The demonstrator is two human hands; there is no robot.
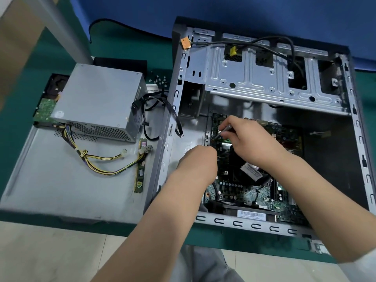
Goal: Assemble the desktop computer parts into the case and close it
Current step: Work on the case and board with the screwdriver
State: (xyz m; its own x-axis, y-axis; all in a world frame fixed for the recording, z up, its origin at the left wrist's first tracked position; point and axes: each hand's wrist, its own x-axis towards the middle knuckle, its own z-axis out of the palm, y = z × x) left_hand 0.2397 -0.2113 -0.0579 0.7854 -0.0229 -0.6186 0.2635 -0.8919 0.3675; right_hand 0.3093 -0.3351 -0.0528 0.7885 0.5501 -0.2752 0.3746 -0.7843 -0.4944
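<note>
Both my hands are inside the open case [264,82], a grey steel shell lying on its side on the green worktop [126,45], with the green motherboard [244,190] flat on its floor. My right hand [242,137] has its fingers clamped on a screwdriver [225,131] angled down at the board's left edge; my left hand [197,161] is curled beside it, and I cannot tell what its fingers hold. The power supply [97,104] and a RAM stick [141,167] sit on the side panel [61,180] to the left.

Inside the case [252,225], both hands fill the room above the motherboard [244,188]. The drive cage [264,78] blocks the far side. The dark floor by the case's right wall lies open.
</note>
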